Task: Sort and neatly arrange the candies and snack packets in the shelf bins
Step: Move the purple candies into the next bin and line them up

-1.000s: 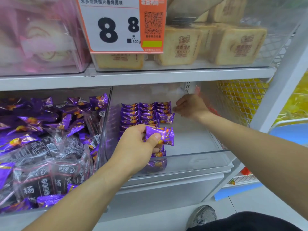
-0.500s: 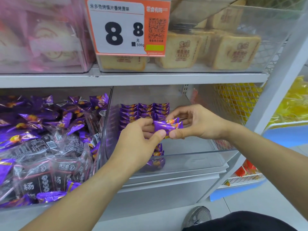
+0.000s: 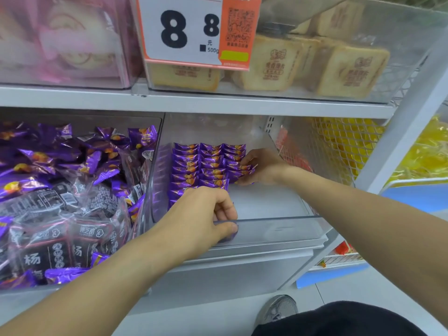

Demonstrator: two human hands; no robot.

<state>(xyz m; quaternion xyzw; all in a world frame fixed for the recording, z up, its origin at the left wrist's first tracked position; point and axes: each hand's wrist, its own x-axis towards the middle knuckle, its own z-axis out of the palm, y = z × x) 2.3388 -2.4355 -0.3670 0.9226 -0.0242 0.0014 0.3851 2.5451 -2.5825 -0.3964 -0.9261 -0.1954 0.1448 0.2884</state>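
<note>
**A:** Looking at the right-hand clear bin (image 3: 266,218). My right hand (image 3: 263,167) is deep inside it, fingers curled round a purple candy (image 3: 243,171) at the right end of the stacked rows (image 3: 206,163). The thumb side is hidden behind the wrapper, so I can't say how firm the hold is.

**B:** Left hand?

**A:** My left hand (image 3: 206,214) is at the bin's front wall, fingers bent and pressed together. There's a purple scrap just under the fingertips (image 3: 231,230), seen through the plastic. Can't tell whether I'm pinching it or only touching it; the knuckles cover the rest.

**B:** Other stock?

**A:** Left of my left fingers, a second bin (image 3: 155,166) holds a loose heap of purple and dark packets (image 3: 60,190), cut off at the frame edge. Above, a price tag (image 3: 194,32) covers part of the bread packs (image 3: 339,66). Pink packs (image 3: 65,37) far left are blurred. Yellow goods (image 3: 344,141) show behind mesh beyond my right fingers, unreadable.
</note>
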